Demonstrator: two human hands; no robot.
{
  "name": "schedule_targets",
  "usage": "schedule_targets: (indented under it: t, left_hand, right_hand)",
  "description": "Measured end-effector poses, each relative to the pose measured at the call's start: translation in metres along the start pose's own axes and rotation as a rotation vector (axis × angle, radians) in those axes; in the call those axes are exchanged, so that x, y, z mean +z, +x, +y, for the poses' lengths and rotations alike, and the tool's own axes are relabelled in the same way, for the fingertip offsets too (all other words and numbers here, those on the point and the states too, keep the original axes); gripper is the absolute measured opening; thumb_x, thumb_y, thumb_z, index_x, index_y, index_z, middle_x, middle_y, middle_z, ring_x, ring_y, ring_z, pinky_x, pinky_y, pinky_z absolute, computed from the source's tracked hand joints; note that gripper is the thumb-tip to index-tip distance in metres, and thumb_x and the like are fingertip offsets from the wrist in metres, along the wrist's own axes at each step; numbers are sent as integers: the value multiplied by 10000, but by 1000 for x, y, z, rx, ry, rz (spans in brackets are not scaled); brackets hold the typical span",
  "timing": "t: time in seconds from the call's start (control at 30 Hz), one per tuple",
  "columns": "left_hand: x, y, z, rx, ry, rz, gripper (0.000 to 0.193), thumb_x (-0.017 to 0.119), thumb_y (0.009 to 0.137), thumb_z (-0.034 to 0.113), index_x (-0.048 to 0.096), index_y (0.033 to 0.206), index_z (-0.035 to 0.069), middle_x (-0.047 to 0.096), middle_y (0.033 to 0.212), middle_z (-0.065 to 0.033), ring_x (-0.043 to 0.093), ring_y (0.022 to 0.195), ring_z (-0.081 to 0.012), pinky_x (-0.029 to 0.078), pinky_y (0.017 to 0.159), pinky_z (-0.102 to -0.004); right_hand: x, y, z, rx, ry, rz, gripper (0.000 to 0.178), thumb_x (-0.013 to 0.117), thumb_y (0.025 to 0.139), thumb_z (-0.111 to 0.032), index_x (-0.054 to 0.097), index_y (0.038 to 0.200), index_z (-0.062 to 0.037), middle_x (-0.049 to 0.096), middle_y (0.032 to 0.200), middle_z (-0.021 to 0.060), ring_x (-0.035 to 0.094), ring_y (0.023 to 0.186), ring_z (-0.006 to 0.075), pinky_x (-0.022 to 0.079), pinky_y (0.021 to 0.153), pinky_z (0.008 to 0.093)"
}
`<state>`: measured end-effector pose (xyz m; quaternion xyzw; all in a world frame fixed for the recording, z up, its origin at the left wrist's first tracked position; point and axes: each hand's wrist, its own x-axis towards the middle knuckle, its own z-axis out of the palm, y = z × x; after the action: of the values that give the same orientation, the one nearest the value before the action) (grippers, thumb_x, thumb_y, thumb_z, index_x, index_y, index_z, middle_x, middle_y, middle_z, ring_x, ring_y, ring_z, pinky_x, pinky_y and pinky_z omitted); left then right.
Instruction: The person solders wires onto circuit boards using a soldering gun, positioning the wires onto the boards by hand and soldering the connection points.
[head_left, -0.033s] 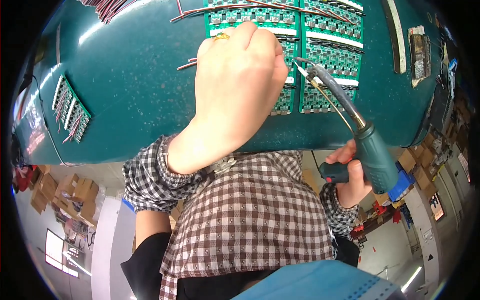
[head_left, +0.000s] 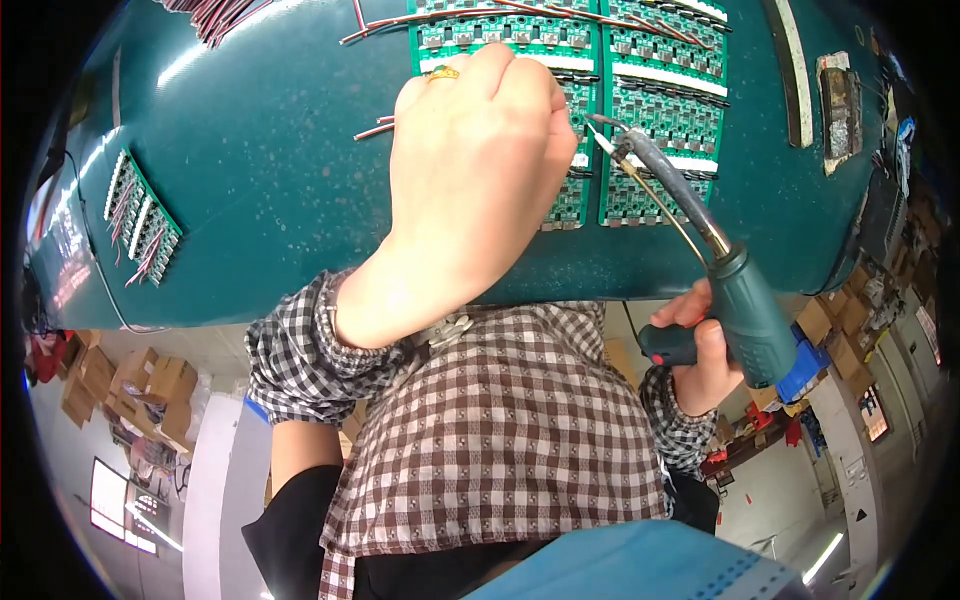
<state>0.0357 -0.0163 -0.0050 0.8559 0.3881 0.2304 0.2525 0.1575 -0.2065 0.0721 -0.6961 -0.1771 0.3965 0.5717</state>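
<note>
Plastic soldering-gun housing [head_left: 752, 315], glossy tabletop [head_left: 280, 170]

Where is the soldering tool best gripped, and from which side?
By its handle, probably, coming from the near side, as the right hand does. The handle juts left from the body, a slim bar easily wrapped; the metal rods, possibly hot, point away over the boards.

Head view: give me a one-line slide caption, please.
Right hand grips a green soldering gun, tip near green circuit boards; left hand curls over them.
</note>
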Motion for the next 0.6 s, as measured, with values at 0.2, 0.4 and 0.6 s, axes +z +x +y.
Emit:
schedule_targets:
  t: [0.2, 0.4, 0.6]
  left_hand:
    - [-1, 1, 3, -31, 12, -18, 121, 648, 699, 59, 534, 735, 76, 516, 680, -19, 538, 645, -194, 396, 613, -325]
    - [-1, 2, 6, -42, -9, -26, 122, 648, 696, 60, 534, 734, 82, 508, 672, -17, 528, 634, -196, 389, 597, -328]
    - [-1, 2, 6, -46, -10, -34, 122, 649, 693, 58, 536, 734, 81, 507, 664, -18, 528, 629, -195, 389, 587, -327]
  right_hand:
    - [3, 2, 1, -41, -151, 22, 398, 598, 830, -226, 501, 1061, 83, 520, 743, 97, 571, 629, 216, 518, 562, 345]
    - [4, 1, 0, -27, -145, 31, 389, 592, 829, -197, 492, 1078, 85, 526, 751, 102, 571, 642, 216, 521, 574, 350]
    - [3, 1, 2, -42, -154, 17, 385, 588, 829, -181, 487, 1081, 93, 531, 757, 110, 571, 648, 219, 523, 576, 354]
